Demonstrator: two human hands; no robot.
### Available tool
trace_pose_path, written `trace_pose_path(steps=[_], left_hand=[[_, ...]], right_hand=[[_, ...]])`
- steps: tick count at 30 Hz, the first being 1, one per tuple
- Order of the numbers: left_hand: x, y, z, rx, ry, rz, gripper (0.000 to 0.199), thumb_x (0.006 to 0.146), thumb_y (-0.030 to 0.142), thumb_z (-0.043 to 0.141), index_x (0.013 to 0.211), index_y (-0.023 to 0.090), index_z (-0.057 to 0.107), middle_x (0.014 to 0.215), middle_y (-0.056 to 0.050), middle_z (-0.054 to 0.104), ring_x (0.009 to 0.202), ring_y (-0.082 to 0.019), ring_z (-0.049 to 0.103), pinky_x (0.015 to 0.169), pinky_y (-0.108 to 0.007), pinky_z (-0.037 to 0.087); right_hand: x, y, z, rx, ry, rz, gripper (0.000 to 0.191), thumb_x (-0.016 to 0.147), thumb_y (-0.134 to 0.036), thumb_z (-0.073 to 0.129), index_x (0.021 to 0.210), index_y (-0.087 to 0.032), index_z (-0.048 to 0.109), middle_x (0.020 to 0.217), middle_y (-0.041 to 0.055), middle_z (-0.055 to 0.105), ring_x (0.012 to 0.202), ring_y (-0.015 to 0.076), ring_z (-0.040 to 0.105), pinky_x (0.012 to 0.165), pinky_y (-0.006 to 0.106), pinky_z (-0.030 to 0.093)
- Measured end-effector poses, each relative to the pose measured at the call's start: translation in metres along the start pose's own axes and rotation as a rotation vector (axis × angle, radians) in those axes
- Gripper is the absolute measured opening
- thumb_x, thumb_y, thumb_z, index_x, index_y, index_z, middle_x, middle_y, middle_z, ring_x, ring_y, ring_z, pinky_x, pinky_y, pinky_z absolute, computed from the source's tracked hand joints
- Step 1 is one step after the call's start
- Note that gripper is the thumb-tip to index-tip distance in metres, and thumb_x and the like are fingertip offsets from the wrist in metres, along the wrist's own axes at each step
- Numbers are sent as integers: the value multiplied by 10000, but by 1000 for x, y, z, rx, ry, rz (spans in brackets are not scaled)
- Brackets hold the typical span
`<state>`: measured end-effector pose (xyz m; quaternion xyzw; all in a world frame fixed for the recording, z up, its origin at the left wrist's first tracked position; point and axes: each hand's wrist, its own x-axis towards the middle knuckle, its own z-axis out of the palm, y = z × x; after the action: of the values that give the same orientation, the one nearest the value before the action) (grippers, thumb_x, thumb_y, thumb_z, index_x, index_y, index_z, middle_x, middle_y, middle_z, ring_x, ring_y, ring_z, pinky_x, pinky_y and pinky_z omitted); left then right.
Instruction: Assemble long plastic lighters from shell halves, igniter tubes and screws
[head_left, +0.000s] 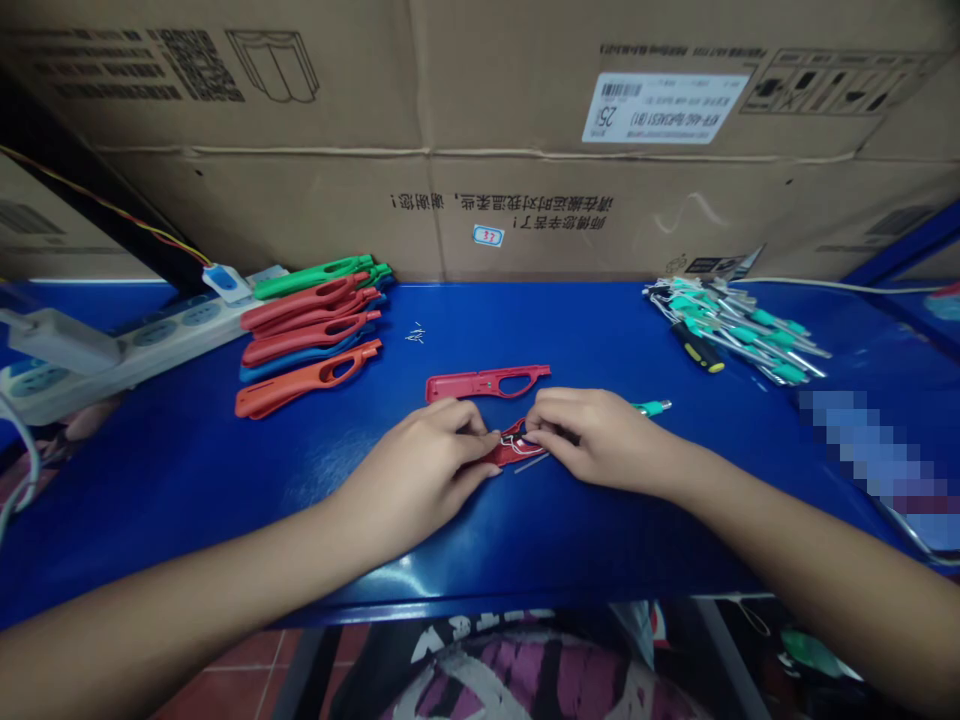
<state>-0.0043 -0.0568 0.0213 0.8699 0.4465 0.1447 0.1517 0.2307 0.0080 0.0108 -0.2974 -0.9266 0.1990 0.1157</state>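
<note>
My left hand (pixel 427 465) is closed on the left end of an open red handle shell (pixel 501 456), shaped like half of a long lighter's casing. Inside the shell lie thin white wires (pixel 511 441) and a small dark part. My right hand (pixel 592 435) pinches at the shell's right side, by the wires; its fingers hide what is between them. A metal rod with a teal sleeve (pixel 651 408) sticks out behind that hand. Just beyond my hands lies a matching red shell half (pixel 484 385), and a thin grey stick (pixel 531 465) rests beside the held shell.
Several red, orange, green and blue handle shells (pixel 307 378) are stacked at left, near a white power strip (pixel 161 335). Small white bits (pixel 415 334) lie mid-table. At right are several teal-sleeved rods (pixel 750 330), a black-and-yellow screwdriver (pixel 697 350) and a blurred-out phone-like object (pixel 885 470). Cardboard (pixel 300 220) stands behind.
</note>
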Motion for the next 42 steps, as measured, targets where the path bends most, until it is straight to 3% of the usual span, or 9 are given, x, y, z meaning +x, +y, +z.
trace_pose_path(steps=[7,14,17,21,25,28,34,42], left_hand=[[-3,16,3,462,-26,113,228,1001,210,525,1014,90,719,857,-84,615,778,-256,591,652,-397,512],[-5,21,11,623,20,259,218,955,108,519,835,105,701,809,-87,587,777,-254,580,618,-372,478],[-2,19,10,581,13,269,209,933,103,522,822,107,699,808,-93,596,777,-258,588,603,-376,479],[1,12,3,432,6,130,238,977,174,491,949,113,720,871,-94,634,804,-258,615,653,-396,519],[3,1,-8,217,-37,12,223,991,231,528,1065,168,729,948,-74,661,890,-235,651,785,-381,554],[3,-6,-13,140,-60,-28,206,974,223,569,1107,181,721,1020,-79,677,969,-241,662,847,-383,561],[4,-6,-14,109,-16,23,345,963,154,564,1305,191,583,1198,-87,681,1109,-262,637,940,-423,536],[3,-5,-11,147,-64,91,304,1011,162,458,1247,251,627,1187,-74,656,1103,-254,599,919,-421,492]], right_hand=[[3,-6,0,21,29,79,158,939,-222,569,803,-175,635,769,18,634,714,143,565,640,264,353],[6,-10,2,37,50,164,143,887,-209,616,748,-181,641,716,5,636,652,127,553,590,254,312],[8,-12,3,42,47,204,152,877,-211,622,727,-184,627,706,-1,641,644,124,555,588,252,309],[6,-13,0,67,47,217,155,883,-226,628,734,-184,637,714,-1,650,662,127,565,605,251,335],[0,-8,-18,183,35,108,124,937,-235,584,887,-182,685,797,6,658,650,107,545,620,238,386],[-4,-4,-29,195,-63,16,71,915,-194,618,964,-190,669,901,15,657,709,111,553,638,237,402],[-5,-4,-23,92,-125,-12,94,933,-187,615,1022,-211,598,1065,45,640,902,168,594,718,270,425],[-4,-1,-25,128,-127,-28,80,985,-188,533,956,-192,607,983,43,632,868,165,578,748,291,428]])
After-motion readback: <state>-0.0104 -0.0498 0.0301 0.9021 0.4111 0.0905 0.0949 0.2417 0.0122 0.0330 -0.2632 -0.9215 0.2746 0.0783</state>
